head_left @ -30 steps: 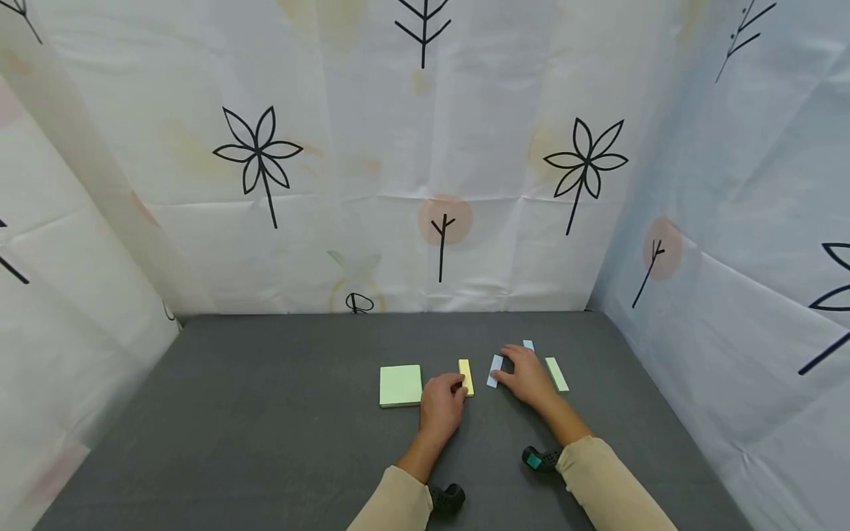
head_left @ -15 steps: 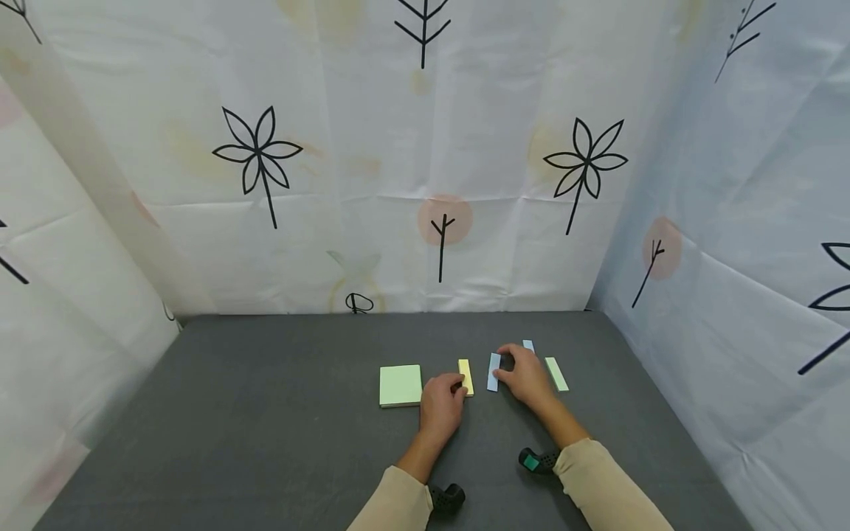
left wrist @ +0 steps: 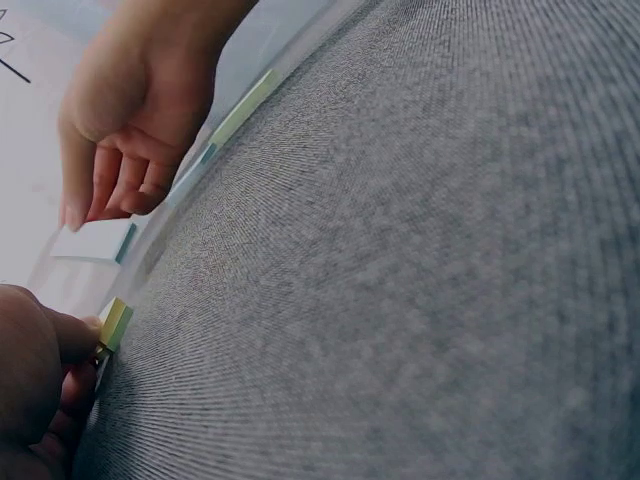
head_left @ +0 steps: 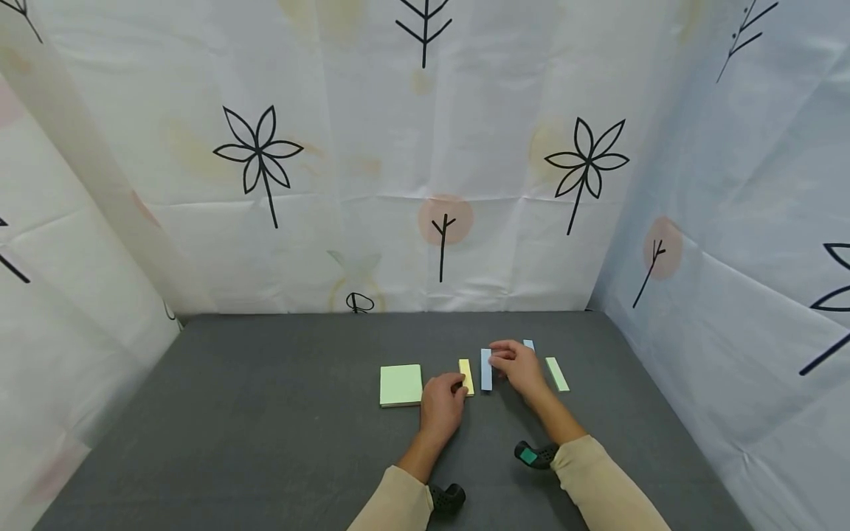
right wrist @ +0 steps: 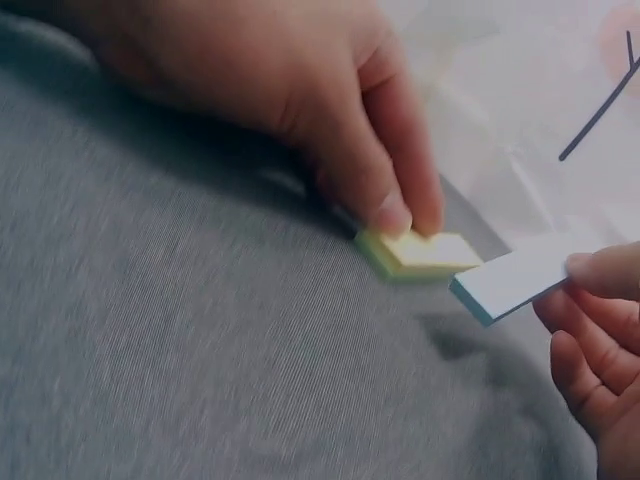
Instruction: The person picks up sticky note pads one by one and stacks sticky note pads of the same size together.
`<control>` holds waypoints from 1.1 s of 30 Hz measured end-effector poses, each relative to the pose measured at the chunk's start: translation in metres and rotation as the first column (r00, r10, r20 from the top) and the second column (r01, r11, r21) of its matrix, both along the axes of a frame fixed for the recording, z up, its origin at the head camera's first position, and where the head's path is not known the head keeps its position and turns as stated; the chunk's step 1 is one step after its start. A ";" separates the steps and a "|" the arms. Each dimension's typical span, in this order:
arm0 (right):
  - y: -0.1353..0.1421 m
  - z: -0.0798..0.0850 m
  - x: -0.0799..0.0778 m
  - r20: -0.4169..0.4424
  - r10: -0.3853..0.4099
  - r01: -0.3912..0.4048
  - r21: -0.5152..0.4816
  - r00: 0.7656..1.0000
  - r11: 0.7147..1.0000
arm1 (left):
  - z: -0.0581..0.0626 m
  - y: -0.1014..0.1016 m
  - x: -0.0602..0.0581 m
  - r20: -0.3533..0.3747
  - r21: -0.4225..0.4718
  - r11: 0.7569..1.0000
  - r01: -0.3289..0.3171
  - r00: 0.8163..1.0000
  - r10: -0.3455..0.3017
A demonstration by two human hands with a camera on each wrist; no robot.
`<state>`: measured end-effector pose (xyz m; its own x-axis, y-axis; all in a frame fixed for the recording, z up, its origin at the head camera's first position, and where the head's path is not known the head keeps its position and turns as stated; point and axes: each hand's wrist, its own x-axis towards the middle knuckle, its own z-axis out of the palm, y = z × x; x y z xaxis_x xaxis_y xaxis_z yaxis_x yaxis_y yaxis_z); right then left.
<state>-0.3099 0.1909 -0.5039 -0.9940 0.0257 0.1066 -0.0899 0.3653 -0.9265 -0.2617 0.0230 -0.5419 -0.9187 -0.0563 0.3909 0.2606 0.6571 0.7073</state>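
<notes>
My left hand (head_left: 441,407) pinches the near end of a narrow yellow sticky note pad (head_left: 465,367) that lies on the dark table. Just to its right, a narrow blue sticky note pad (head_left: 486,370) is held between the thumb and fingers of my right hand (head_left: 523,370). In the right wrist view this blue pad (right wrist: 510,284) is raised over the cloth, its tip overlapping the end of the yellow pad (right wrist: 425,257). The left wrist view has the blue pad (left wrist: 95,241) gripped at one edge, with the yellow pad (left wrist: 115,325) below it.
A square green sticky note pad (head_left: 401,386) lies left of my left hand. Beyond the right hand are a second blue pad (head_left: 528,344), partly hidden, and a narrow green pad (head_left: 557,375). Patterned white cloth walls (head_left: 345,243) bound the grey table (head_left: 265,428).
My right hand has carried the blue pad left, closer to the yellow one, and turned it from slanted to nearly parallel. The left hand has stayed in place.
</notes>
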 end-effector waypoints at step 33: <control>-0.034 -0.003 -0.006 0.114 0.048 -0.051 0.023 0.992 0.998 | 0.003 -0.002 0.000 0.029 0.052 0.999 0.013 0.999 -0.015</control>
